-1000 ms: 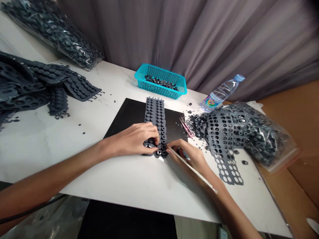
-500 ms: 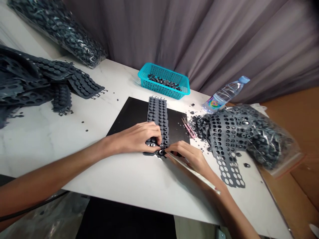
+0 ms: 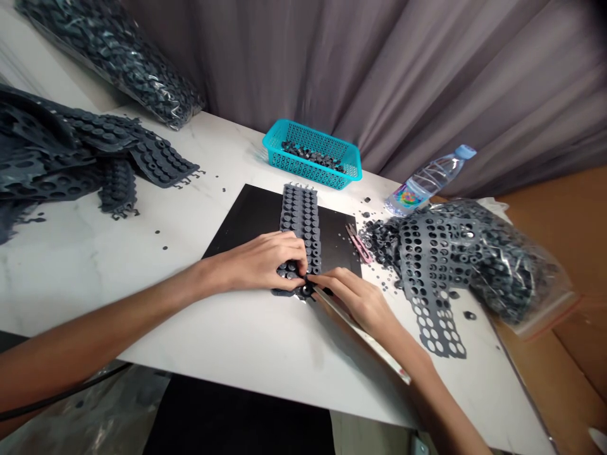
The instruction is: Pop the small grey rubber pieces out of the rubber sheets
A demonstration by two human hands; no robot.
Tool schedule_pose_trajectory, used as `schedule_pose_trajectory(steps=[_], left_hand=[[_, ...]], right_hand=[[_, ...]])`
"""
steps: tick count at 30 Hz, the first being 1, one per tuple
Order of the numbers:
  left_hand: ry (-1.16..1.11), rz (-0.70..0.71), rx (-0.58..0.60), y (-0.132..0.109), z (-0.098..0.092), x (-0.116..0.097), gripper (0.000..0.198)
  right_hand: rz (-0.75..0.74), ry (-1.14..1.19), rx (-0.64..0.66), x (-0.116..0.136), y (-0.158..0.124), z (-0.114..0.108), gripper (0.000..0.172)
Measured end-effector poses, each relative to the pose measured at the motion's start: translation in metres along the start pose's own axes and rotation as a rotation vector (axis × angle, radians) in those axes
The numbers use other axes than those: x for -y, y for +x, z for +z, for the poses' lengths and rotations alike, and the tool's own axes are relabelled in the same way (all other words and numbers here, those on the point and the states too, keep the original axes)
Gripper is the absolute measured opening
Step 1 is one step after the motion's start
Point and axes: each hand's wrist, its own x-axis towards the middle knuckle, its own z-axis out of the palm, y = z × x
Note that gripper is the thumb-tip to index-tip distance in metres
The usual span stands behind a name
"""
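A dark grey rubber strip (image 3: 300, 212) with rows of round parts lies on a black mat (image 3: 251, 218). My left hand (image 3: 277, 259) bends over the strip's near end, its thumb and fingers closed on it. From the right, my right hand (image 3: 353, 294) pinches at that same end, fingertips close to my left thumb. A long thin white tool (image 3: 386, 360) lies in my right hand and slants back under the wrist; its kind cannot be made out. A small dark round part (image 3: 307, 289) shows between the fingertips. My fingers hide some of the strip.
Pink thread snips (image 3: 359, 243) lie at the mat's right edge, beside loose black bits (image 3: 384, 240). Further right are a perforated rubber sheet (image 3: 431, 278), a filled plastic bag (image 3: 512, 278) and a bottle (image 3: 427, 180). A turquoise basket (image 3: 313, 174) stands behind; rubber strips (image 3: 71, 151) pile left.
My right fingertips have moved slightly left and up, closer to my left thumb. The white tool has shifted a little with them. My left hand stays in place.
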Motion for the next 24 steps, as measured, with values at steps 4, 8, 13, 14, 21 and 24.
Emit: schedule_pose_trajectory(steps=[4, 8, 13, 14, 21, 24], left_hand=[[0.005, 0.002, -0.001, 0.000, 0.001, 0.000, 0.007], [0.015, -0.008, -0.003, 0.001, 0.000, -0.002, 0.006], [0.034, -0.033, 0.040, 0.003, -0.003, -0.007, 0.007], [0.034, -0.033, 0.044, 0.003, -0.003, -0.008, 0.008], [0.016, -0.030, 0.049, 0.002, -0.004, -0.007, 0.009], [0.012, -0.020, 0.048, 0.001, -0.003, -0.005, 0.010]], right_hand=[[-0.047, -0.097, 0.004, 0.003, 0.001, 0.003, 0.026], [-0.042, -0.139, 0.001, 0.009, 0.001, 0.005, 0.025], [-0.001, -0.178, 0.007, 0.012, 0.000, 0.009, 0.025], [0.016, -0.185, 0.004, 0.011, 0.000, 0.010, 0.026], [0.032, -0.046, -0.051, 0.006, 0.000, -0.002, 0.024], [0.045, 0.059, -0.036, 0.004, -0.001, -0.008, 0.020]])
